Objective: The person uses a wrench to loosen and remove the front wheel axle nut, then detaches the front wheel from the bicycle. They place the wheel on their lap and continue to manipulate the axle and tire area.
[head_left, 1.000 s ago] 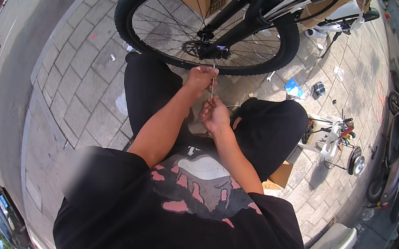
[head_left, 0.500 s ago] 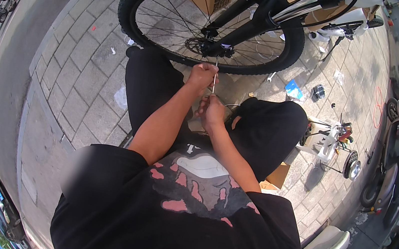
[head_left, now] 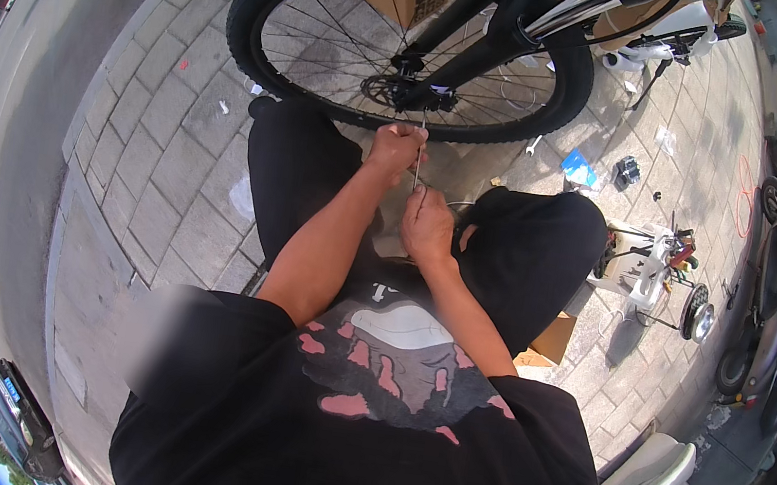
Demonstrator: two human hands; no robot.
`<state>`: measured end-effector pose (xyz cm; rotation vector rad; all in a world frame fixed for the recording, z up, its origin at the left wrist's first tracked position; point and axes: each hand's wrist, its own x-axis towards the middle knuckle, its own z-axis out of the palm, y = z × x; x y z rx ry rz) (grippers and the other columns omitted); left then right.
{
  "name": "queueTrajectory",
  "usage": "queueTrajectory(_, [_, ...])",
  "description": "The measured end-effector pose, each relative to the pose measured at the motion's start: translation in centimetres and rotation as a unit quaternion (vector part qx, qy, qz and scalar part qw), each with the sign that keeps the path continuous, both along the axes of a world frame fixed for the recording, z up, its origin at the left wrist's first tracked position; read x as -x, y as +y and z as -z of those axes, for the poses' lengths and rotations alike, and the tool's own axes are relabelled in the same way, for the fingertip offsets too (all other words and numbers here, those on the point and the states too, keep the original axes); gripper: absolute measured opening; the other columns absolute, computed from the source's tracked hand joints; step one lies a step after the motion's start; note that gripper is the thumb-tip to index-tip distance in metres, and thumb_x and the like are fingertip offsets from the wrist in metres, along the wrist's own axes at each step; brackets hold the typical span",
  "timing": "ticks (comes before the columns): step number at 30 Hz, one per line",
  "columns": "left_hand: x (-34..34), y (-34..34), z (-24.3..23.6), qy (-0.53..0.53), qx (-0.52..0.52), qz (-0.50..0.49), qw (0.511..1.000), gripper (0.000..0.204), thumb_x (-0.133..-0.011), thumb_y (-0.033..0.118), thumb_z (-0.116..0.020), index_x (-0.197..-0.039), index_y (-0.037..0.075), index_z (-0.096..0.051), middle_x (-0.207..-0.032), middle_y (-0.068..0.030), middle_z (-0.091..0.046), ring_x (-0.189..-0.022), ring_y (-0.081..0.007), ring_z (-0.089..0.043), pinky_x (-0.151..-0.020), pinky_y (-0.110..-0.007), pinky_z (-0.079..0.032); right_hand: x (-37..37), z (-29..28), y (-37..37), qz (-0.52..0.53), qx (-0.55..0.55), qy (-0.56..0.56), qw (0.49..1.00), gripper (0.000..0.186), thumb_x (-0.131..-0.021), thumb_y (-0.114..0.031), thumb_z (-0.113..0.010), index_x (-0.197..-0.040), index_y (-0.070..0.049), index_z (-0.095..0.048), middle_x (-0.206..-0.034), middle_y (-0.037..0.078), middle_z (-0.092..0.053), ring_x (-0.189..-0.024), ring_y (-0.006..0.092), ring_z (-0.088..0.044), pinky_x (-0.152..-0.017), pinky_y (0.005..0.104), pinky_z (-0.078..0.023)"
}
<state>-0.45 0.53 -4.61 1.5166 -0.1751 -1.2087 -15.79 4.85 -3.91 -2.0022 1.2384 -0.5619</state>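
Right hand turned knuckles-up, pinching thin rod; left hand pinching it farther along; axis fore-aft; tip toward fork

scooter at far right, dark car lower left

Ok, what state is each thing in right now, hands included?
Left hand: closed on the thin metal rod
Right hand: closed around the rod's lower end
Thin metal rod: held in both hands; tip contact unclear
Bicycle front wheel: between the fork legs; tightness unclear
Wrench: lying on the paving
Blue packet: on the paving; open or sealed, unclear
Motor scooter: parked, upright
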Motion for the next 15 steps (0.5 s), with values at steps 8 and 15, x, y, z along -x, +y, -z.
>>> queueTrajectory(8, [-0.5,0.1,-0.2,-0.007,-0.004,-0.001,1.0,0.02,-0.096,0.016,-0.073,-0.085,0.0,-0.066,-0.072,-0.0059,-0.065,-0.059,-0.0143,-0.063,-0.05,-0.03,-0.049,-0.9,3.1,-1.2,0.19,-0.527,-0.232,0.795,0.037,-0.105,-0.034,-0.049,-0.095,-0.001,-0.063,-0.078,0.014,-0.065,-0.071,0.0302,-0.069,-0.063,0.0474,-0.052])
queueTrajectory(15, [-0.3,0.1,-0.4,-0.013,-0.008,-0.006,1.0,0.017,-0.095,0.016,-0.074,-0.092,0.0,-0.068,-0.074,-0.0053,-0.065,-0.061,-0.015,-0.064,-0.051,-0.03,-0.05,-0.2,-0.8,-0.4,0.02,-0.083,0.018,0.996,0.051,-0.104,-0.041,-0.05,-0.091,0.006,-0.064,-0.088,0.033,-0.066,-0.084,0.0547,-0.064,-0.077,0.0565,-0.052])
